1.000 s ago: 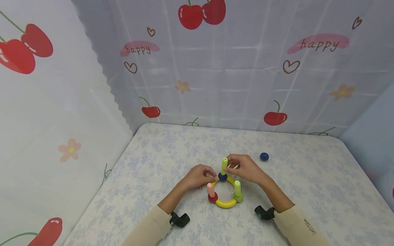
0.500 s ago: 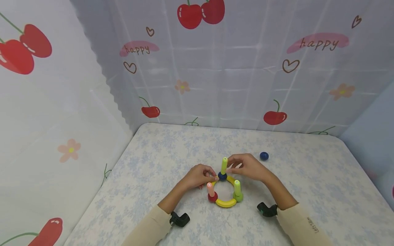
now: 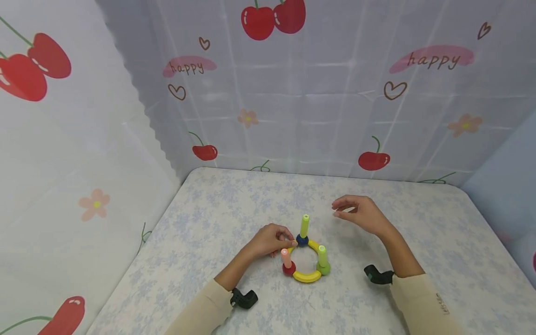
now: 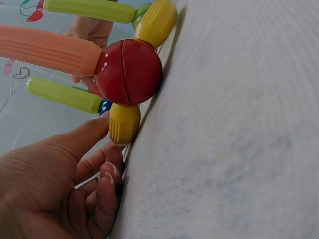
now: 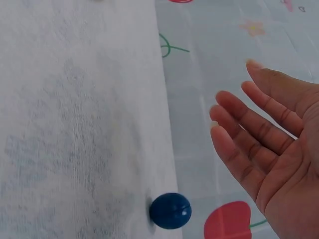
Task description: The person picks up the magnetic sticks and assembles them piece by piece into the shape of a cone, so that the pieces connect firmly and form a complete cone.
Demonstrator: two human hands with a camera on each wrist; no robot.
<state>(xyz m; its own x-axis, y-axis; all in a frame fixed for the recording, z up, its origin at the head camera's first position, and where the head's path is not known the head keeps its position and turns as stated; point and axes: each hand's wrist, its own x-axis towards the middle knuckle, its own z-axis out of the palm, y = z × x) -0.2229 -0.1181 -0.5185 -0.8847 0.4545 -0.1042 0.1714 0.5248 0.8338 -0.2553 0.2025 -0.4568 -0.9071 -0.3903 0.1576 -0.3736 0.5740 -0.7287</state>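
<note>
A ring of toy building pieces lies on the table, made of yellow curved rods [image 3: 307, 277] joined by a red ball [image 3: 289, 269], a green ball [image 3: 324, 268] and a dark blue ball [image 3: 302, 240]. From the red ball rises an orange-pink stick [image 4: 55, 50]; light green sticks [image 3: 304, 226] stand on the other two. My left hand [image 3: 272, 240] pinches the left yellow curved rod [image 4: 124, 124], thumb near the blue ball. Holding nothing, my right hand [image 3: 365, 215] hovers right of the ring, fingers loosely bent. A loose blue ball [image 5: 170, 211] rests below it, hidden in the head view.
The table [image 3: 234, 195] has a pale flower-patterned cover. Behind it hangs a curtain [image 3: 293, 102] printed with cherries, and another printed sheet [image 3: 83, 153] borders the left side. Dark wrist cameras [image 3: 244, 299] are strapped to both wrists.
My right hand has left the green stick on the dark blue ball and moved right and away, over the loose blue ball. The left hand and the ring have stayed put.
</note>
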